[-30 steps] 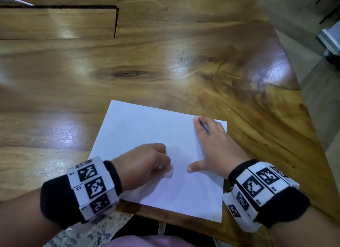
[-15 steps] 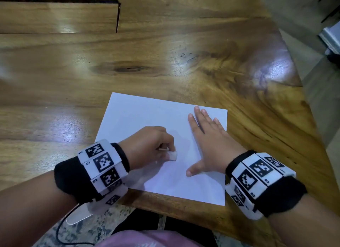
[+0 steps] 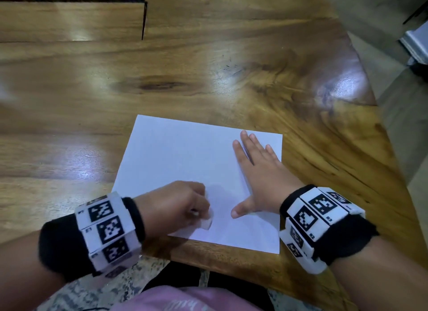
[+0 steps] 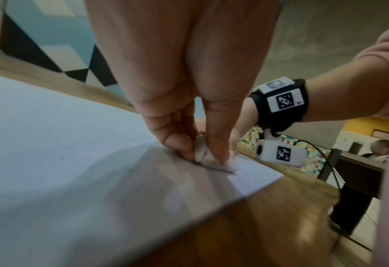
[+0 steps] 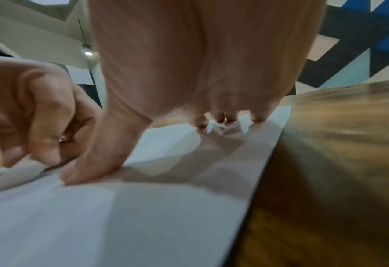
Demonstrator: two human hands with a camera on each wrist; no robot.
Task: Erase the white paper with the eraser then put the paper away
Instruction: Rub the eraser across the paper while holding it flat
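A white sheet of paper lies flat near the front edge of the wooden table. My left hand pinches a small white eraser and holds it down on the sheet's near part; the left wrist view shows the eraser between thumb and fingers, touching the paper. My right hand lies flat on the sheet's right half, fingers straight and spread, thumb out to the left. In the right wrist view its fingertips and thumb press on the paper.
A long dark slot is cut into the tabletop at the back left. The table's right edge slants away beside the paper, with grey floor beyond. The near table edge runs just below the sheet.
My left hand has rubbed the eraser back and forth on the sheet, ending nearer the front edge. The right hand has stayed flat on the paper, its fingers a little more spread.
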